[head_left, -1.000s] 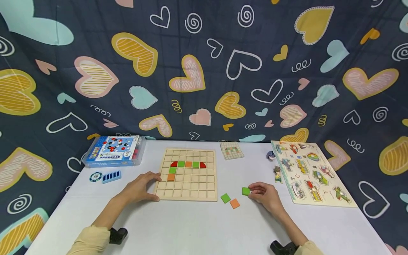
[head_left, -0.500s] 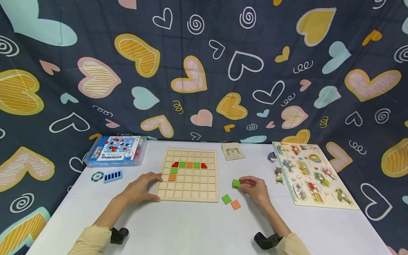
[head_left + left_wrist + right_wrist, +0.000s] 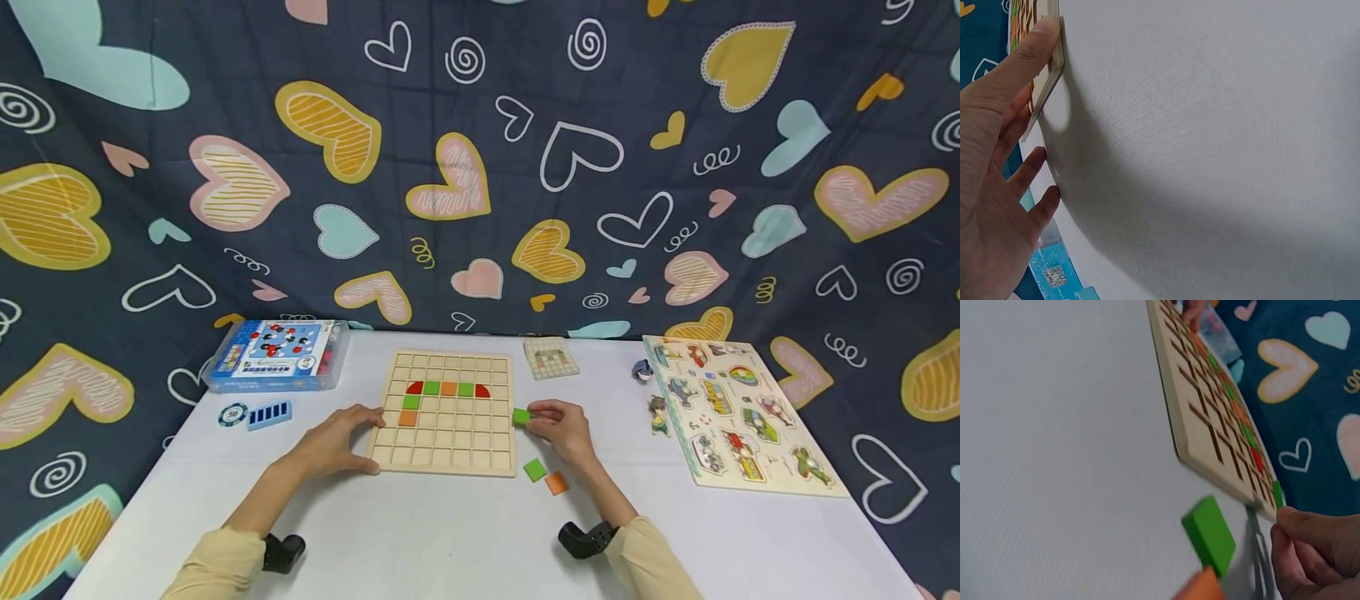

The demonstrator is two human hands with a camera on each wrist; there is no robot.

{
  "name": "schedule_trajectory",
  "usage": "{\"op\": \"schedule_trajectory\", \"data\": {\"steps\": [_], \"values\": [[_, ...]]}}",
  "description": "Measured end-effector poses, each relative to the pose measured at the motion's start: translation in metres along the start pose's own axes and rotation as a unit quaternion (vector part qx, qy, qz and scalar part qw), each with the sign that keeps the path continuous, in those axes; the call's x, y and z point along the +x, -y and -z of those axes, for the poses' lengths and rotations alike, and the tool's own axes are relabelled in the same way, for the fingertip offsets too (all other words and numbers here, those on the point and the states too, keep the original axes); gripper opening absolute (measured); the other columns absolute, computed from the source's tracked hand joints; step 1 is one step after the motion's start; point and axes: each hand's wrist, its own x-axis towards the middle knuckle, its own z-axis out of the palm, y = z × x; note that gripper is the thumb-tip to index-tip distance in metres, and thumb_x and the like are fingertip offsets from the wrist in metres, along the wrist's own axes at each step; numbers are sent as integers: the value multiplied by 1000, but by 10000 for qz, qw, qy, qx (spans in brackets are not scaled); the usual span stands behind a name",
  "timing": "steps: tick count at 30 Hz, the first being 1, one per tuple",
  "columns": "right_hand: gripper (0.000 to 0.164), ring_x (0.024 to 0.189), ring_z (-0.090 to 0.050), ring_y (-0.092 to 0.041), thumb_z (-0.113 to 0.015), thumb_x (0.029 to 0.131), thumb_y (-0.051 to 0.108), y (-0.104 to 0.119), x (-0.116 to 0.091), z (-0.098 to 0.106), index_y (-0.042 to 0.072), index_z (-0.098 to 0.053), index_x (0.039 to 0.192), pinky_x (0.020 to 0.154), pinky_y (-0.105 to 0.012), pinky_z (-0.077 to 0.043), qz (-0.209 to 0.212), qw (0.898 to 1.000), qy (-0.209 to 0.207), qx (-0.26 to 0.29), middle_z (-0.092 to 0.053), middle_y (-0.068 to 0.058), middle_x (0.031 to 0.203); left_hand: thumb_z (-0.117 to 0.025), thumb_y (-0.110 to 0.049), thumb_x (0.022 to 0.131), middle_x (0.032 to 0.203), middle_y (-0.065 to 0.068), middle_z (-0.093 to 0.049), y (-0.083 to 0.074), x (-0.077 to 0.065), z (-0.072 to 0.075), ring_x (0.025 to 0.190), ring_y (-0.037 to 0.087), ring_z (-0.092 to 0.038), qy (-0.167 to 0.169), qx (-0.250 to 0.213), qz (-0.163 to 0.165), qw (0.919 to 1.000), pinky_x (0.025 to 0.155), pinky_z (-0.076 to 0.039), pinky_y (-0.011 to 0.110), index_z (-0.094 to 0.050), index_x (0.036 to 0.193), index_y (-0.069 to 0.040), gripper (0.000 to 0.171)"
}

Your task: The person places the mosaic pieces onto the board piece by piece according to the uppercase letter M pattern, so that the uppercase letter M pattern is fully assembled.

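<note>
A wooden grid board [image 3: 457, 433] lies on the white table with red, green and orange pieces set in some of its cells. My left hand [image 3: 337, 439] holds the board at its near left corner, the thumb [image 3: 1038, 44] at one edge and the index finger at another. Between the thumb and fingers of my right hand [image 3: 564, 429] is a green square tile [image 3: 521, 417], at the board's right edge. Another green tile [image 3: 535, 470] and an orange tile [image 3: 557, 482] lie on the table below that hand; both also show in the right wrist view.
Behind the board lies a small pattern card [image 3: 551, 357]. A boxed molecule set [image 3: 277, 356], a round chip [image 3: 232, 414] and a blue slotted piece [image 3: 269, 415] are at left. Two small figures, one a standing figurine [image 3: 658, 415], and a picture puzzle board [image 3: 742, 417] are at right.
My right hand has carried the green tile leftward and slightly away from me, from beside the loose tiles to the board's right edge. My left hand stays at the board's corner.
</note>
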Motion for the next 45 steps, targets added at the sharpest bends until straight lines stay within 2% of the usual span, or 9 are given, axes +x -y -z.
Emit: {"op": "schedule_trajectory", "data": {"steps": [8, 15, 27, 36, 45], "values": [[21, 81, -70, -20, -73, 78, -6, 11, 8, -27, -3, -70, 99, 69, -25, -57, 77, 9998, 186, -14, -72, -15, 90, -88, -34, 63, 139, 12, -51, -2, -2, -1, 126, 41, -44, 9, -13, 115, 9999, 94, -40, 64, -60, 114, -14, 62], [22, 82, -70, -24, -73, 77, -9, 17, 11, -49, -7, -70, 98, 70, -25, -57, 447, 9985, 280, 136, -71, -20, 92, -88, -34, 63, 139, 11, -51, -2, -4, -1, 126, 41, -44, 31, -50, 173, 9998, 95, -40, 64, -60, 114, -15, 61], [23, 77, -70, -24, -73, 72, -12, 21, 16, -82, -7, -70, 94, 66, -23, -56, 1039, 9939, 344, -105, -72, -17, 86, -88, -33, 63, 139, 12, -51, -2, -7, -1, 125, 41, -45, -4, -108, 81, 9999, 95, -40, 63, -60, 114, -14, 60], [21, 71, -69, -22, -73, 70, -14, 29, 18, -91, -8, -70, 90, 63, -24, -56, 1282, 9910, 274, -289, -71, -18, 83, -88, -33, 63, 140, 11, -51, -4, -5, -2, 127, 41, -43, 41, -173, 154, 9997, 95, -39, 64, -60, 114, -15, 60], [20, 73, -69, -27, -72, 71, -13, 35, 24, -94, -8, -68, 91, 66, -28, -57, 1427, 9890, 300, -264, -71, -19, 84, -87, -34, 64, 141, 10, -50, -4, -3, 2, 127, 40, -42, 24, -174, 161, 9997, 94, -39, 66, -60, 114, -15, 61]]}}
